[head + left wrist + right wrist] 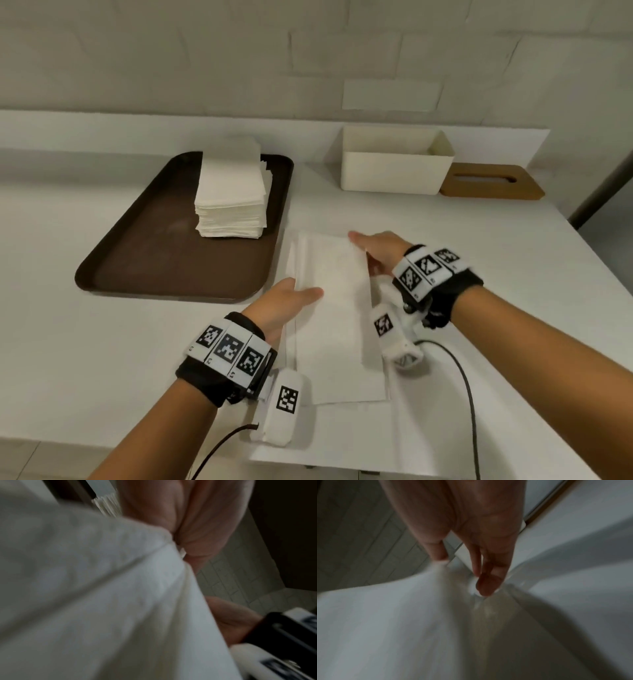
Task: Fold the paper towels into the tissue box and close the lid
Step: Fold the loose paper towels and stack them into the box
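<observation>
The towel [337, 308] lies flat on the surface [479, 240], near the open box [394, 171]. Left hand [284, 305] pinches its left edge; right hand [376, 251] pinches the far right corner. Thin, limp and easily torn, it is best held lightly by corners.

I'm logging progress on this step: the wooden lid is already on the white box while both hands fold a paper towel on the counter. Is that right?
Not quite. The wooden lid is off: in the head view it lies flat on the counter beside the white box, which stands open. The rest holds: the left hand and right hand both hold a paper towel on the counter.
</observation>
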Available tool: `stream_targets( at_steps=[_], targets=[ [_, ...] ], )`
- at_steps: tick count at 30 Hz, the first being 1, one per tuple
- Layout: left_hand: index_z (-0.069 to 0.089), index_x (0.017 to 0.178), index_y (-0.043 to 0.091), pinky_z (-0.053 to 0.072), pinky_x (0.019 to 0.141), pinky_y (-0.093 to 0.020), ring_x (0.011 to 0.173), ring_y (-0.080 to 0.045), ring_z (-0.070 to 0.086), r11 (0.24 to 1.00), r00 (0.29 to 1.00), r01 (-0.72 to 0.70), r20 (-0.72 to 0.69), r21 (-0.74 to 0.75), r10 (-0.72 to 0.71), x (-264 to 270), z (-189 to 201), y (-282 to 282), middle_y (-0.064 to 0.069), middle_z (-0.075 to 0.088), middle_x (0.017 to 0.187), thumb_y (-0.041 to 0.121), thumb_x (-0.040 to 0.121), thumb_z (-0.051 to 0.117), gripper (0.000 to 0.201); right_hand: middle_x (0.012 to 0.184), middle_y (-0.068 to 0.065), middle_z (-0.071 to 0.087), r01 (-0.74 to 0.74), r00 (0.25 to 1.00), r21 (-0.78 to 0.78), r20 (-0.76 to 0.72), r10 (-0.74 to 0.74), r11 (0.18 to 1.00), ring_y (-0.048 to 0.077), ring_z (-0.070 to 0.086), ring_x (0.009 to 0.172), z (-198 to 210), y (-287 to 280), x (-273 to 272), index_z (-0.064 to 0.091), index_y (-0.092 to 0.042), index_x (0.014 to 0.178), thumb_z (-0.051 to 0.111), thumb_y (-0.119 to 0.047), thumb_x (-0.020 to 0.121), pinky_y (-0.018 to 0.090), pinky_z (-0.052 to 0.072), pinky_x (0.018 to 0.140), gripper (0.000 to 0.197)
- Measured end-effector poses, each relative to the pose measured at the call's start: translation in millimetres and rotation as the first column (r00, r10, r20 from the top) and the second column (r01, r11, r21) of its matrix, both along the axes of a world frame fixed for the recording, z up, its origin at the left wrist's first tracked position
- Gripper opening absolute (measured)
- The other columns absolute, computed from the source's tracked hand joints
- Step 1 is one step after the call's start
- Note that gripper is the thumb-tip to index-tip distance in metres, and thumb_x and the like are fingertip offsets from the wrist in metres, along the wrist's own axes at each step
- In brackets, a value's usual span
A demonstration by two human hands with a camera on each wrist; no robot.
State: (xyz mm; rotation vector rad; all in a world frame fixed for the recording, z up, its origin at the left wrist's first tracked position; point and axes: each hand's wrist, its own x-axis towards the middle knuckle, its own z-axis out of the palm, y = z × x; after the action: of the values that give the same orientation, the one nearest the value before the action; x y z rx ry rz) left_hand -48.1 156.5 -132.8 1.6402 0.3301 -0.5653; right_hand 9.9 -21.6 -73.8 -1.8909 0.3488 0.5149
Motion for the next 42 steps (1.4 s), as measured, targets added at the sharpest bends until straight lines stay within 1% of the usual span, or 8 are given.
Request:
stream_targets(
  at_steps=[5, 10, 16, 24, 31, 34, 38, 42],
  targets=[
    [0.038, 0.138, 0.008, 0.038, 0.106, -0.048, 0.125, -0.030, 0.049, 0.998, 0.997, 0.067, 0.030, -0.005, -0.067, 1, -1, 15, -0.011, 0.049, 0.137, 0.072, 0.027, 0.079, 0.135, 0.038, 0.001, 0.055, -0.165, 0.962, 0.000, -0.221, 0.161, 0.986, 0.017, 0.054, 0.032, 8, 5, 22, 0.046, -0.017, 0.066, 0.045, -0.063, 0.084, 0.018, 0.042, 0.035, 0.049],
    [0.048, 0.128, 0.003, 0.042, 0.103, -0.046, 0.111, -0.028, 0.058, 0.996, 0.998, 0.053, 0.034, -0.072, -0.050, -16, 40, 3, -0.011, 0.061, 0.120, 0.027, 0.081, 0.067, 0.056, 0.118, 0.017, 0.064, 0.062, 0.985, 0.226, 0.145, -0.096, 0.972, 0.026, 0.065, 0.099, 17, 4, 47, 0.051, -0.001, 0.126, 0.065, -0.030, 0.083, 0.042, 0.051, 0.093, 0.053],
    [0.056, 0.109, 0.007, 0.050, 0.081, -0.031, 0.084, -0.020, 0.063, 0.993, 1.000, 0.016, 0.012, -0.119, -0.014, -7, 37, 16, -0.007, 0.065, 0.094, 0.006, 0.095, 0.044, 0.019, 0.100, 0.002, 0.067, 0.004, 0.855, 0.367, 0.481, -0.193, 0.930, 0.017, 0.066, 0.089, 87, -23, 28, 0.059, -0.013, 0.108, 0.053, -0.020, 0.092, 0.031, 0.057, 0.078, 0.019],
    [0.060, 0.111, 0.005, 0.058, 0.063, -0.024, 0.083, -0.022, 0.067, 0.938, 0.981, -0.161, 0.054, -0.308, 0.186, 10, 63, 5, -0.013, 0.069, 0.101, 0.018, 0.097, 0.041, 0.027, 0.074, -0.004, 0.074, -0.284, 0.925, 0.426, 0.358, 0.127, 0.859, 0.006, 0.070, 0.066, 97, -22, -13, 0.064, -0.009, 0.094, 0.052, -0.014, 0.092, 0.019, 0.057, 0.063, 0.014],
    [0.062, 0.107, 0.014, 0.051, 0.078, -0.034, 0.081, -0.018, 0.072, 0.852, 0.983, -0.138, 0.035, -0.506, 0.180, -2, 74, -8, -0.006, 0.075, 0.093, 0.038, 0.097, 0.035, 0.038, 0.092, 0.000, 0.066, -0.267, 0.958, 0.237, 0.175, 0.229, 0.934, 0.014, 0.064, 0.079, 38, -2, -25, 0.064, -0.016, 0.097, 0.061, -0.020, 0.087, 0.025, 0.055, 0.075, 0.011],
    [0.059, 0.120, 0.007, 0.055, 0.080, -0.030, 0.092, -0.020, 0.069, 0.940, 0.989, -0.072, 0.101, -0.334, 0.111, -12, 75, -11, -0.009, 0.071, 0.107, 0.019, 0.093, 0.051, 0.031, 0.092, 0.003, 0.066, -0.299, 0.947, 0.144, 0.168, 0.274, 0.943, 0.020, 0.063, 0.085, 32, 7, -25, 0.062, -0.023, 0.084, 0.063, -0.026, 0.085, 0.037, 0.052, 0.088, 0.003],
    [0.055, 0.122, 0.003, 0.050, 0.085, -0.034, 0.091, -0.022, 0.063, 0.971, 0.949, -0.219, 0.209, -0.096, 0.235, -13, 75, 12, -0.010, 0.065, 0.107, 0.005, 0.089, 0.056, 0.034, 0.084, 0.005, 0.064, -0.294, 0.938, -0.101, 0.160, 0.308, 0.950, 0.019, 0.062, 0.070, 28, 8, -22, 0.059, -0.014, 0.091, 0.063, -0.032, 0.085, 0.031, 0.056, 0.067, 0.019],
    [0.056, 0.123, 0.007, 0.047, 0.081, -0.033, 0.084, -0.016, 0.061, 0.953, 0.913, -0.301, 0.298, 0.030, 0.279, -17, 86, 49, -0.005, 0.065, 0.103, 0.008, 0.089, 0.056, 0.034, 0.142, 0.007, 0.038, -0.395, 0.858, -0.635, 0.002, 0.513, 0.664, 0.024, 0.043, 0.127, -1, -1, -8, 0.030, -0.011, 0.140, 0.077, -0.042, 0.068, 0.037, 0.038, 0.105, 0.091]
  ],
)
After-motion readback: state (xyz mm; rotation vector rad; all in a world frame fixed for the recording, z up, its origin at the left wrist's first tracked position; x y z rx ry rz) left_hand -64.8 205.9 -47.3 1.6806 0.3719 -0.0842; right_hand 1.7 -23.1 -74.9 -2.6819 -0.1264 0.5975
